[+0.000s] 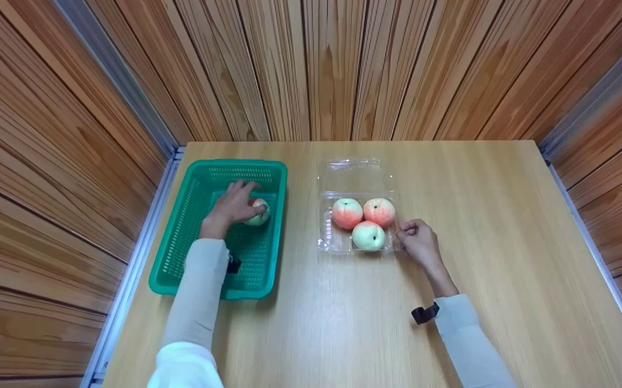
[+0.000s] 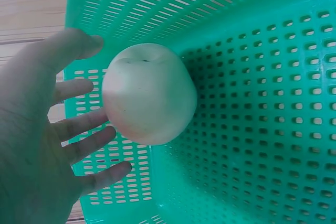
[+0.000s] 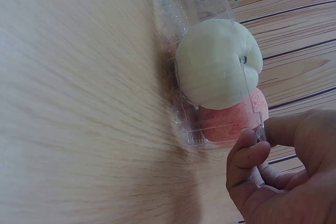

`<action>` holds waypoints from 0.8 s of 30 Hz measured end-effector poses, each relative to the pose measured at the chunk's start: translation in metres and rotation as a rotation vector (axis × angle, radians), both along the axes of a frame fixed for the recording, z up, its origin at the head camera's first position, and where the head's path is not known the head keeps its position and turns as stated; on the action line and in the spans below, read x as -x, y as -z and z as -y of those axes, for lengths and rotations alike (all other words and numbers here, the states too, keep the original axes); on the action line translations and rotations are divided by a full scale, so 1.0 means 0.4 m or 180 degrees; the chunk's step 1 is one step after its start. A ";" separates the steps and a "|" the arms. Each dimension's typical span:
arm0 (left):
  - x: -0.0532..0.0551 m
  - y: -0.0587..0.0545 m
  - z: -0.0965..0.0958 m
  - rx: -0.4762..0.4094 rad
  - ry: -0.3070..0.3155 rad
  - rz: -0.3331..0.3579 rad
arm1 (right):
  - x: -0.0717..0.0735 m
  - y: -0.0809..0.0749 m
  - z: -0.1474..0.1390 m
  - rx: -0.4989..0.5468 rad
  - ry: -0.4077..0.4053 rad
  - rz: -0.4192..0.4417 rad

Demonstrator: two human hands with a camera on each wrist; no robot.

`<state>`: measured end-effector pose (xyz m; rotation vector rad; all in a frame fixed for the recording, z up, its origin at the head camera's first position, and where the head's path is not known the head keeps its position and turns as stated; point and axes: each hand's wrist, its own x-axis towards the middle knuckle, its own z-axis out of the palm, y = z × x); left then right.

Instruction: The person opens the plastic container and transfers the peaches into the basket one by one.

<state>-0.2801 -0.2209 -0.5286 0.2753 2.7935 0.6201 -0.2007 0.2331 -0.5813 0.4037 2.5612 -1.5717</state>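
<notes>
Inside the green basket (image 1: pixel 251 275), my left hand (image 1: pixel 233 203) is spread beside a single peach (image 2: pixel 149 98), thumb and fingers apart. In the left wrist view the fingertips lie close along one side of that peach; I cannot tell if they touch it. A clear plastic clamshell box (image 1: pixel 328 237) stands with its lid folded back, holding a red-and-white peach (image 1: pixel 347 214), a redder peach (image 1: pixel 379 212) and a pale peach (image 1: pixel 368 236). My right hand (image 1: pixel 419 242) pinches the box's right rim between thumb and fingers, as the right wrist view (image 3: pixel 294 166) confirms.
Both containers stand on a light wooden table (image 1: pixel 478 215), the basket to the left of the box. Wood-plank walls (image 1: pixel 343 70) rise behind and at both sides, with metal rails (image 1: pixel 128 302) along the table's sides.
</notes>
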 end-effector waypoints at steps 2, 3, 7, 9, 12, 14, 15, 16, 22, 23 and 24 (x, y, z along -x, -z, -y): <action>-0.001 -0.006 0.000 0.0005 0.0006 -0.0013 | 0.000 -0.001 0.001 -0.0004 0.0006 0.0014; -0.001 -0.009 -0.001 0.0003 0.0004 -0.0016 | 0.000 -0.002 0.001 -0.0003 0.0009 0.0026; 0.001 -0.020 -0.001 -0.0002 0.0000 -0.0036 | 0.002 -0.005 0.003 -0.0003 0.0031 0.0052; 0.002 -0.024 0.000 -0.0011 -0.0002 -0.0057 | 0.002 -0.005 0.004 -0.0006 0.0039 0.0047; 0.001 -0.030 0.003 -0.0021 0.0000 -0.0080 | 0.003 -0.004 0.004 -0.0003 0.0031 0.0021; 0.000 -0.034 0.005 -0.0026 0.0011 -0.0090 | 0.003 -0.003 0.003 0.0001 0.0020 0.0014; 0.000 -0.035 0.005 -0.0027 0.0022 -0.0094 | 0.002 -0.003 0.003 0.0006 0.0018 0.0012; 0.000 -0.037 0.006 -0.0028 0.0030 -0.0095 | 0.002 -0.003 0.003 0.0006 0.0015 0.0009; 0.000 -0.049 0.001 -0.0007 0.0051 -0.0154 | 0.002 0.000 0.003 -0.0010 0.0019 0.0001; 0.000 -0.051 0.000 0.0007 0.0056 -0.0172 | 0.001 0.001 0.004 -0.0007 0.0012 -0.0005; 0.000 -0.053 -0.001 0.0021 0.0060 -0.0188 | 0.001 0.002 0.003 -0.0006 0.0001 -0.0015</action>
